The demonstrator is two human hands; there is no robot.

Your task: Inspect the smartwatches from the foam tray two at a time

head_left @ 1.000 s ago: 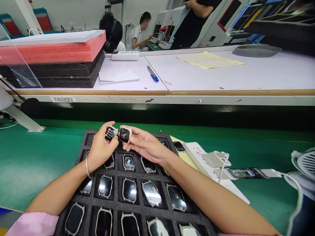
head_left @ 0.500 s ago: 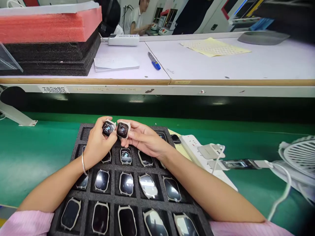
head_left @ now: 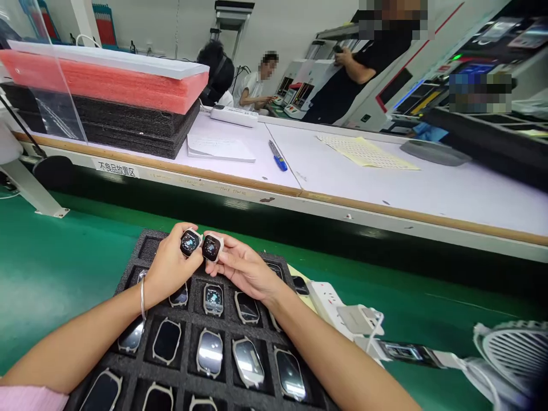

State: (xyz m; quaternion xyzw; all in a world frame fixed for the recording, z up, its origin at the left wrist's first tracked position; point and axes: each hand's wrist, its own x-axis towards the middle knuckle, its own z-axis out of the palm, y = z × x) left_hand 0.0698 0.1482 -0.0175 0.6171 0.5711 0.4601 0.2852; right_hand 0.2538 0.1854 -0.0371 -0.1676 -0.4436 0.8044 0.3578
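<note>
My left hand (head_left: 173, 262) grips a smartwatch case (head_left: 190, 243) with its lit screen facing me. Close beside it, my right hand (head_left: 244, 265) holds a second smartwatch case (head_left: 212, 248), also lit, between thumb and fingers. Neither watch has a strap. Both hands are over the far part of a black foam tray (head_left: 192, 319), whose compartments hold several more watch cases. One watch in the tray (head_left: 213, 299) shows a lit screen; the nearer ones look dark or reflect light. My forearms hide some side compartments.
A white power strip (head_left: 325, 297) with a plugged-in charger stands right of the tray, near a white fan (head_left: 514, 354). Across the back runs a shelf (head_left: 363, 194) bearing stacked red and black foam (head_left: 128, 85), a notepad (head_left: 220, 149) and a blue pen (head_left: 278, 156). People are beyond it.
The head view has tilted and lifted, so the shelf slants and more of the room shows. Both hands still hold the two watches side by side.
</note>
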